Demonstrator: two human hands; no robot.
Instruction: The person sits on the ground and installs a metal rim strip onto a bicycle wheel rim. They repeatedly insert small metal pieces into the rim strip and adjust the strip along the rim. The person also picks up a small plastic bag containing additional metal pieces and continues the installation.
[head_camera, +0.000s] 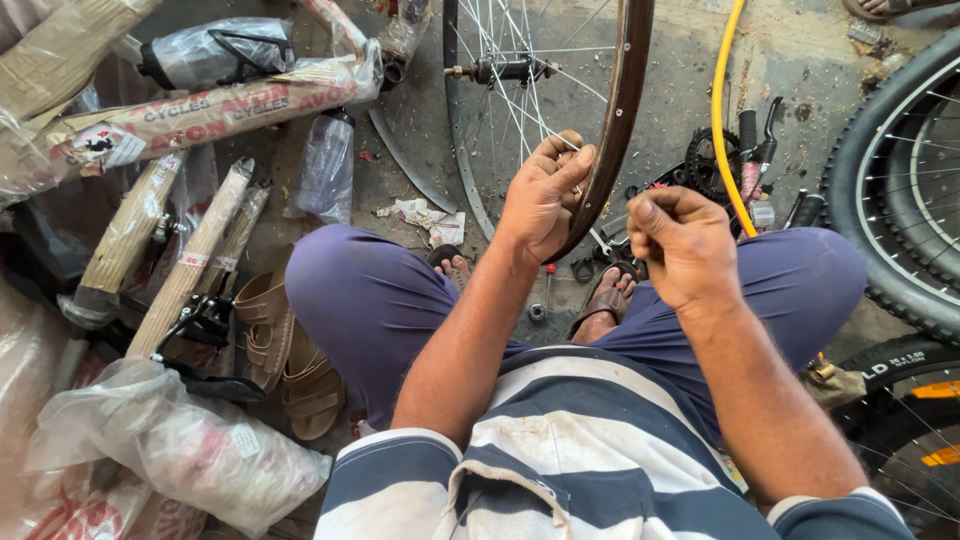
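A bare bicycle wheel rim (628, 90) with thin spokes and a hub (505, 70) stands upright in front of me, between my knees. My left hand (543, 195) grips the rim's near edge, with thumb and fingers pinched on a spoke where it meets the rim. My right hand (682, 243) hovers just right of the rim, apart from it, fingers curled with thumb and forefinger pinched together; whether something small sits between them I cannot tell. I sit on the floor in blue trousers and a striped shirt.
Paper-wrapped bicycle parts (190, 115) and plastic bags (190, 445) crowd the left, with brown sandals (285, 350) beside them. A yellow hose (722, 110) runs down the right, past a chainring (708, 160) and tools. Tyred wheels (900, 190) stand at the far right.
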